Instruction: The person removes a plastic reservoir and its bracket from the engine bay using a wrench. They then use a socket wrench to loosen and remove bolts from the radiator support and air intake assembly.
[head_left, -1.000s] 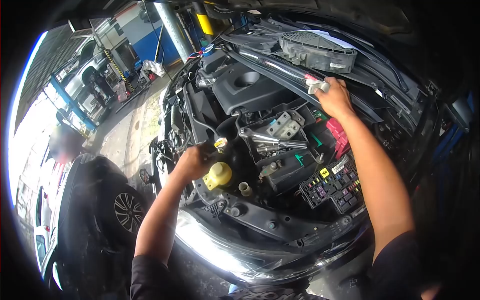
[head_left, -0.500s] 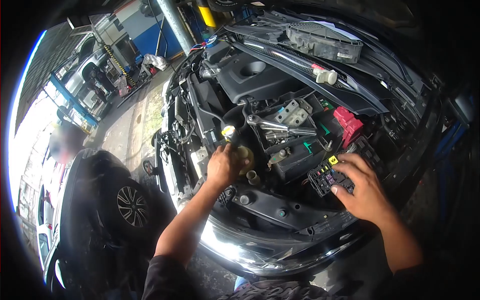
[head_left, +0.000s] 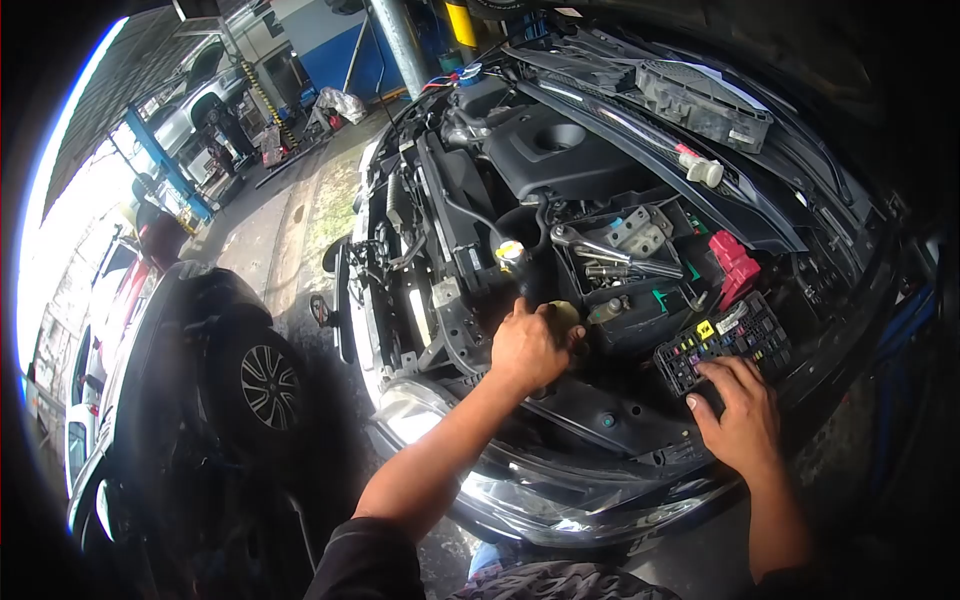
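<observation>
In the engine bay my left hand [head_left: 532, 348] is bent over beside a yellowish plastic reservoir [head_left: 568, 314]. Its fingers are curled, and whatever lies under them is hidden. A black cap with a yellow and white label [head_left: 510, 254] sits just beyond that hand. On the right, the fingers of my right hand [head_left: 738, 410] are spread at the near edge of an uncovered fuse box [head_left: 722, 345]. My index fingertip touches or hovers over its small coloured fuses, and the thumb stands apart.
A ratchet wrench [head_left: 610, 248] lies by the battery [head_left: 640, 305], near a red terminal cover [head_left: 733, 262]. The engine cover [head_left: 565, 145] is farther back. A black plastic housing [head_left: 700, 105] rests on the cowl. At left stand a dark car [head_left: 200, 400] and a person [head_left: 160, 235].
The view has shifted, so the car sits farther right and lower. My right hand has drawn back from above the fuse box to its near edge. My left hand stays by the reservoir.
</observation>
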